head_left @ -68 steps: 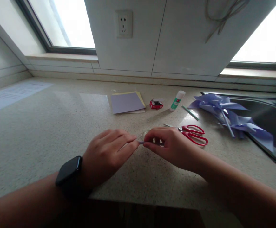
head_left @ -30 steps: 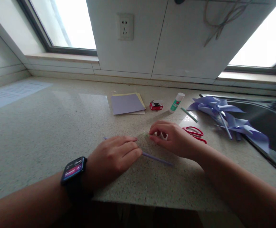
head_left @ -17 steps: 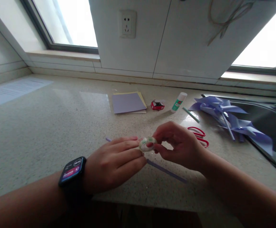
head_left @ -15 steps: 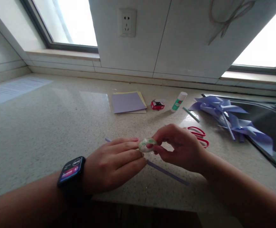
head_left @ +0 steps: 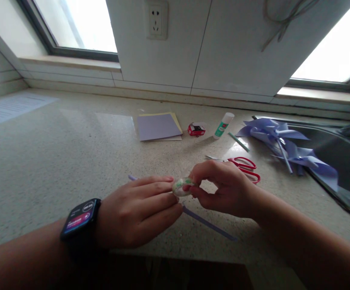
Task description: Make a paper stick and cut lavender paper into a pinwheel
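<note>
The person's left forearm point(head_left: 24, 249) comes in from the near left, angled up toward the middle of the scene. The left hand point(head_left: 141, 211) is palm down with its back facing up, its four fingers point(head_left: 158, 199) stretched to the right, nearly straight and close together; its thumb is hidden. The right forearm point(head_left: 304, 233) reaches in from the near right, slanting far and left. The right hand point(head_left: 190, 185) points left, its fingers curled and pinched toward the thumb point(head_left: 202, 198) on the near side, close to the left fingertips.
</note>
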The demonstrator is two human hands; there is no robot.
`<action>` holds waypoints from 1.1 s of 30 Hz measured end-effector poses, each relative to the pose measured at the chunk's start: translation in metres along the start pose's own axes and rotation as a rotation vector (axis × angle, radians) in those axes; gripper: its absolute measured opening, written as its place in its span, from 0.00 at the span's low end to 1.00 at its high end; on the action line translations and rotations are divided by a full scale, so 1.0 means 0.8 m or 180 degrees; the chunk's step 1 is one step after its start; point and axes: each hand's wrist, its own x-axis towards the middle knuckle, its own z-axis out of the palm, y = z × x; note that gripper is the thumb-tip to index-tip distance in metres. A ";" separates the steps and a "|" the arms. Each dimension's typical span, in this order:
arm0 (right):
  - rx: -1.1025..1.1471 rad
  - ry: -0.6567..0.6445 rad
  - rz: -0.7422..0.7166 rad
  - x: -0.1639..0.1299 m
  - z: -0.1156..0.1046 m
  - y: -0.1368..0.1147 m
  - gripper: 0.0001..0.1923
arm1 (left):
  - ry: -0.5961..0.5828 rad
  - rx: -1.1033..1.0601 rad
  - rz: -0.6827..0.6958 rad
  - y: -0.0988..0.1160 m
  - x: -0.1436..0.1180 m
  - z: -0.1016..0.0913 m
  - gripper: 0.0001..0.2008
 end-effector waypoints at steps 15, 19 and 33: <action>0.0049 -0.0091 0.0046 0.002 -0.002 0.002 0.10 | -0.0018 0.0206 -0.0004 0.001 -0.002 -0.004 0.10; -0.0011 -0.0216 0.0008 0.002 0.000 0.000 0.14 | -0.0056 0.0149 0.0015 0.000 -0.001 -0.004 0.11; 0.0150 -0.0359 -0.0041 0.001 0.000 0.001 0.12 | -0.0054 0.0045 0.0030 0.001 -0.001 -0.003 0.11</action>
